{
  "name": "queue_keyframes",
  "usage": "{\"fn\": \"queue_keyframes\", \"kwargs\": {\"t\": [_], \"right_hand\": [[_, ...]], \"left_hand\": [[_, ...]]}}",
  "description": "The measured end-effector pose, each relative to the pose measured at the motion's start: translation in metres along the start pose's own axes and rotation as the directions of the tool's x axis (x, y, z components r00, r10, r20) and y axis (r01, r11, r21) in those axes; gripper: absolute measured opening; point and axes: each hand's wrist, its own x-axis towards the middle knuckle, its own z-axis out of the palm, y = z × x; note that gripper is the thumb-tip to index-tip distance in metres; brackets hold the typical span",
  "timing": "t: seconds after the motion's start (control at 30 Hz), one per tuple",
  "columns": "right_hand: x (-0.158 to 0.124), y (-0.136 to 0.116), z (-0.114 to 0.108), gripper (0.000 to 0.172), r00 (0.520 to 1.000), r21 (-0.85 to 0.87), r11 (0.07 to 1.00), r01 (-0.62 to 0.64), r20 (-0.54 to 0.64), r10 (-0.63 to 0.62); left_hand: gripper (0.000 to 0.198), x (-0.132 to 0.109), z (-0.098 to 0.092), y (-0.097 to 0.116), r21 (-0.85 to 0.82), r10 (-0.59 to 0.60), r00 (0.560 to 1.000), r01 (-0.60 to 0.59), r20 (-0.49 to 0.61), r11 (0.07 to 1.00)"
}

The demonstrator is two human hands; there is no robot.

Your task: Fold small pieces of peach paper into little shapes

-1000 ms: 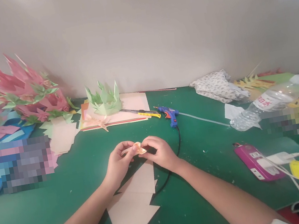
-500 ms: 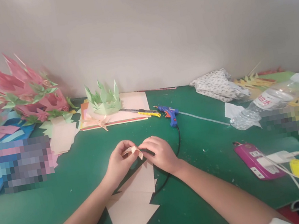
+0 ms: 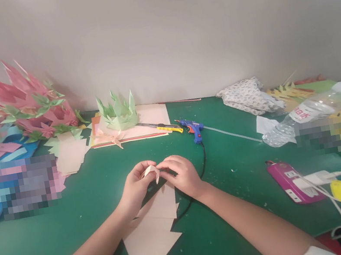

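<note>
At near centre, cut paper sheets (image 3: 152, 247) lie flat on the green tabletop (image 3: 78, 205), with room either side. Above their far end, the left hand (image 3: 139, 183) pinches a folded paper piece (image 3: 152, 171); the right hand (image 3: 179, 174) half-curls at its edge, grip not discernible. Risks: overpressing may crease it; sideways motion may snag the black cord (image 3: 204, 152). Beyond: glue gun (image 3: 196, 134), then bounding partition (image 3: 160, 50).

Matt paper strip (image 3: 151, 170), plastic glue gun (image 3: 197, 131), glossy bottle (image 3: 303, 115)

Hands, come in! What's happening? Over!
Left hand pinching folded paper. Right hand close beside it, contact unclear. Cut paper beneath, seemingly not in the way.
</note>
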Motion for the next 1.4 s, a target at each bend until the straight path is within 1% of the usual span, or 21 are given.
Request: {"fn": "queue_keyframes", "kwargs": {"t": [0.27, 0.43, 0.53, 0.7, 0.87, 0.97, 1.07, 1.17, 1.4], "right_hand": [[0.0014, -0.0035, 0.0004, 0.008, 1.0, 0.016, 1.0, -0.026, 0.002, 0.026], [0.0019, -0.0048, -0.0003, 0.008, 1.0, 0.029, 0.999, -0.016, -0.006, 0.016], [0.0015, -0.0046, -0.0004, 0.007, 1.0, 0.035, 0.999, -0.014, 0.004, 0.013], [0.0013, -0.0055, 0.0002, 0.009, 0.999, 0.055, 0.997, -0.052, 0.019, 0.051], [0.0015, -0.0082, 0.0007, 0.009, 0.996, 0.086, 0.993, -0.084, 0.021, 0.083], [0.0021, -0.0092, -0.0001, 0.006, 0.992, 0.119, 0.985, -0.128, 0.015, 0.127], [0.0033, -0.0091, -0.0017, 0.006, 0.98, 0.173, 0.965, -0.195, 0.003, 0.198], [0.0042, -0.008, -0.0027, 0.007, 0.963, 0.227, 0.938, -0.263, 0.004, 0.269], [0.002, -0.0016, 0.0012, 0.013, 0.911, 0.349, 0.846, -0.403, 0.065, 0.407]], "left_hand": [[0.014, -0.0009, 0.0028, 0.0002, -0.031, -0.003, 0.998, 0.005, 0.068, 0.999], [0.01, -0.001, 0.0029, -0.0006, -0.004, 0.001, 0.999, -0.001, 0.046, 1.0], [0.01, -0.001, 0.0025, 0.0001, -0.01, -0.011, 1.0, 0.011, 0.029, 1.0], [0.012, -0.0001, 0.0036, 0.0022, -0.035, -0.026, 1.0, 0.027, 0.011, 0.999], [0.011, -0.0004, 0.0037, 0.0028, -0.056, -0.024, 1.0, 0.025, 0.018, 0.998], [0.015, -0.0003, 0.0023, 0.0011, -0.072, -0.03, 0.999, 0.031, 0.015, 0.997], [0.023, 0.0006, 0.0009, -0.002, -0.082, 0.016, 1.0, -0.016, 0.0, 0.996], [0.025, 0.0008, 0.0009, -0.0033, -0.065, 0.057, 0.998, -0.057, 0.009, 0.996], [0.026, -0.0006, 0.0033, -0.0003, 0.022, 0.091, 0.996, -0.09, -0.022, 0.996]]}}
